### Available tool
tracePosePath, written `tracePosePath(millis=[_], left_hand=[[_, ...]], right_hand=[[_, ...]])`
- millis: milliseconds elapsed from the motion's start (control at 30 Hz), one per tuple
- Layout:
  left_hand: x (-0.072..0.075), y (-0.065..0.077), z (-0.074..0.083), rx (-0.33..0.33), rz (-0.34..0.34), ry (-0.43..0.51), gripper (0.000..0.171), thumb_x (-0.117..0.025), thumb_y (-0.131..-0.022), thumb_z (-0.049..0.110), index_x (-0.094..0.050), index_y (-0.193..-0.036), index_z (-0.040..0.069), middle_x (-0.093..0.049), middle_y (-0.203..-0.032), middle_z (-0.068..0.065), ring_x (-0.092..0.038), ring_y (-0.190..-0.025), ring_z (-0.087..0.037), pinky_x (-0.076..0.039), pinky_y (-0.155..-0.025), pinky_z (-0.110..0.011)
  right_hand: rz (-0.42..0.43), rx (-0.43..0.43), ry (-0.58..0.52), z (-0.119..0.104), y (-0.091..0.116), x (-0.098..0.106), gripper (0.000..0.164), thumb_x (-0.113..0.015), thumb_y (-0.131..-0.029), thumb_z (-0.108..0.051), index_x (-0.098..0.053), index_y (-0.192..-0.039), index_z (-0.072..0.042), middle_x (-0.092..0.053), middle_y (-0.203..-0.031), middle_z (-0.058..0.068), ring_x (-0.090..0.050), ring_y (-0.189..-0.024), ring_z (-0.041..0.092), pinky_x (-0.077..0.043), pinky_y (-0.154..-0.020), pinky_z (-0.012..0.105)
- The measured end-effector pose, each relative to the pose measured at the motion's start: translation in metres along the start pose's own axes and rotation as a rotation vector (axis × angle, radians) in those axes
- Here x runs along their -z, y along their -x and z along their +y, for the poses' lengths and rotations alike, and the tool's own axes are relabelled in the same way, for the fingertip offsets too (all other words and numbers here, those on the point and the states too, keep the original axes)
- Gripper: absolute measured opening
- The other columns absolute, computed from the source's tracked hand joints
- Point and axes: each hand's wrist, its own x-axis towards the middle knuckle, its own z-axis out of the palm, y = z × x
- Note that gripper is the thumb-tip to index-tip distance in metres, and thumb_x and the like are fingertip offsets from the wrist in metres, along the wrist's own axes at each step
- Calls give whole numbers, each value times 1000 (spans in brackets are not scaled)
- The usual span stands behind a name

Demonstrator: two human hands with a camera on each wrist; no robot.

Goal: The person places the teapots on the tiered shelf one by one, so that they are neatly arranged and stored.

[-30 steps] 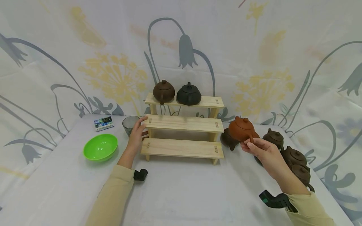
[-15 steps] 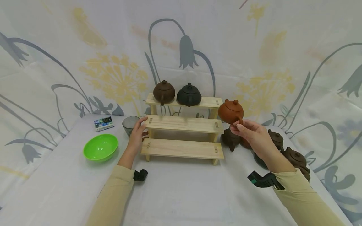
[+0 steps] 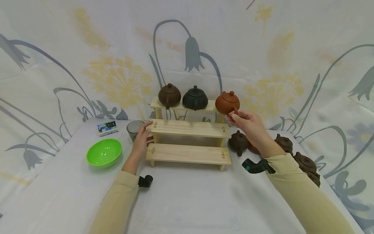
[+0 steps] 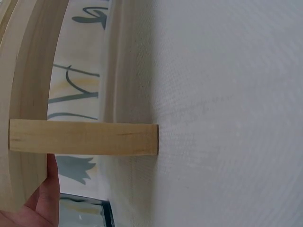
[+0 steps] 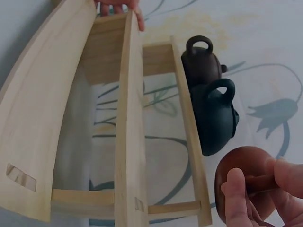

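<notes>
Red pot [image 3: 227,102] at the rack's [image 3: 188,152] top tier [image 3: 211,104], beside the black pot [image 3: 195,98]

The right hand's [image 3: 248,126] grip pinches its handle [image 3: 235,110], probably to keep fingers off the tier; whether the pot touches wood I cannot tell. The left hand's [image 3: 141,139] grip is clamped on the middle tier's [image 3: 190,127] left end, likely to steady the rack.

The left arm [image 3: 117,203] reaches forward, the left hand [image 3: 140,139] gripping the wooden stand's [image 3: 190,127] left edge, fingers partly hidden. The right arm [image 3: 306,190] extends raised, the right hand [image 3: 248,125] pinching near its upper right corner.
</notes>
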Motion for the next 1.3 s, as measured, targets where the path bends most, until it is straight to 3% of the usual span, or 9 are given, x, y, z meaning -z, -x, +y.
tracePosePath(millis=[300, 700, 833, 1100, 1300], left_hand=[[0, 0, 1, 4, 7, -1, 43, -30, -101, 26, -33, -143, 17, -34, -143, -16, -44, -120, -41, -33, -97, -50], [0, -1, 1, 8, 9, -6, 43, -30, -101, 27, -33, -143, 17, -35, -142, -17, -44, -119, -41, -34, -97, -50], [1, -1, 0, -2, 5, -6, 43, -30, -101, 27, -33, -143, 17, -34, -143, -16, -44, -119, -42, -34, -97, -50], [0, -1, 1, 16, 11, 4, 43, -30, -102, 27, -33, -143, 17, -36, -141, -16, -44, -119, -41, -34, -96, -50], [-1, -1, 1, 14, 12, 2, 42, -30, -102, 27, -34, -143, 17, -35, -141, -16, -45, -118, -41, -34, -96, -49]], right_hand=[[45, -58, 68, 3, -26, -11, 25, -50, -96, -8, -50, -114, 9, -57, -99, 2, -62, -89, 4, -40, -95, 31], [33, -51, 151, 8, -44, -18, 34, -48, -97, -10, -48, -123, 13, -55, -103, 5, -58, -101, 17, -39, -97, 37], [29, -56, 157, 7, -43, -16, 35, -51, -96, -13, -48, -122, 10, -57, -98, 4, -60, -96, 17, -41, -95, 38], [56, -60, 205, 12, -28, -3, 43, -56, -94, -18, -44, -126, 9, -54, -106, 10, -61, -91, 13, -41, -95, 39], [64, -66, 238, 20, -12, 9, 45, -58, -93, -17, -45, -126, 9, -56, -106, 11, -61, -91, 13, -47, -85, 26]])
